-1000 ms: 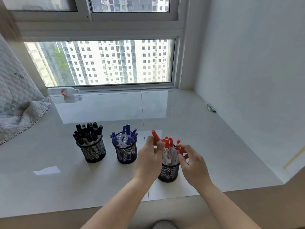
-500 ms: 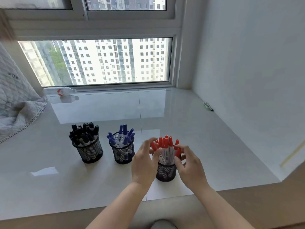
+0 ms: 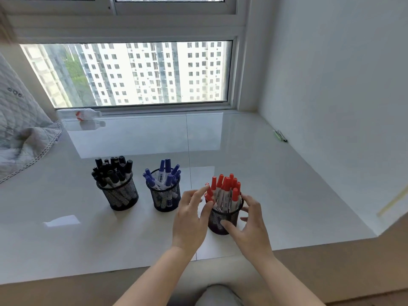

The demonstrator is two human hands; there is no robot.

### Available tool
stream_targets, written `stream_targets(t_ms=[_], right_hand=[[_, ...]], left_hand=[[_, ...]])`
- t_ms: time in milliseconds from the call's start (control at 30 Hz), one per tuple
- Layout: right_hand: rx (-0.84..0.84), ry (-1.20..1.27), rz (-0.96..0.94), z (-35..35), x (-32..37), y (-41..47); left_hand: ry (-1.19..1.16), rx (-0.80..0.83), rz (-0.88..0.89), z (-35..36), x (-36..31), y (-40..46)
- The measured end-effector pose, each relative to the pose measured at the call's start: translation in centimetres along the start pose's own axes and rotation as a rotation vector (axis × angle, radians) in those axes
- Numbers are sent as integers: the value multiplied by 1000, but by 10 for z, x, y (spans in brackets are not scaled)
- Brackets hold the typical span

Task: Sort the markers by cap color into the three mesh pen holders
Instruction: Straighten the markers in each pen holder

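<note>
Holders [image 3: 117, 195] black wire mesh; sill [image 3: 254, 155] glossy polished stone; blanket [image 3: 19, 129] quilted cloth, matt.

Red holder's [image 3: 223, 217] base behind fingers [image 3: 227, 225]

black markers [image 3: 112, 171], blue markers [image 3: 164, 176], red markers [image 3: 225, 188], separate mesh holders

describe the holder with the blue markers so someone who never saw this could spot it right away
On the glossy white sill under the window stand three black mesh pen holders in a row. The blue-marker holder is the middle one, alone in holding blue caps; its neighbours hold black caps and red caps.
</note>
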State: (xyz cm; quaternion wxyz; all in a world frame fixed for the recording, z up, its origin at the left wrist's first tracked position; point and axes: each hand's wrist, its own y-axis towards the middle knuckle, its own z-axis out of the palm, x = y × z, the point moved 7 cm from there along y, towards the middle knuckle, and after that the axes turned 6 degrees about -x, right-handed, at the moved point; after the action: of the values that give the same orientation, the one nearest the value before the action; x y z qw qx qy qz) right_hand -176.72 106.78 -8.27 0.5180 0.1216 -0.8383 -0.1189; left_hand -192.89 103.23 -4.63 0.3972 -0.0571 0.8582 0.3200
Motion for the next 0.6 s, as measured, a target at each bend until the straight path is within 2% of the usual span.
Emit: stream_targets(t_ms=[133, 400, 600], right_hand=[[26, 72, 166, 20, -14, 2], [-26, 55, 260, 50, -25, 19], [-23, 32, 273, 70, -29, 42]], left_hand=[[64, 16, -93, -6, 28, -18], [585, 230, -147, -17, 91, -36], [624, 199, -129, -19, 98, -38]])
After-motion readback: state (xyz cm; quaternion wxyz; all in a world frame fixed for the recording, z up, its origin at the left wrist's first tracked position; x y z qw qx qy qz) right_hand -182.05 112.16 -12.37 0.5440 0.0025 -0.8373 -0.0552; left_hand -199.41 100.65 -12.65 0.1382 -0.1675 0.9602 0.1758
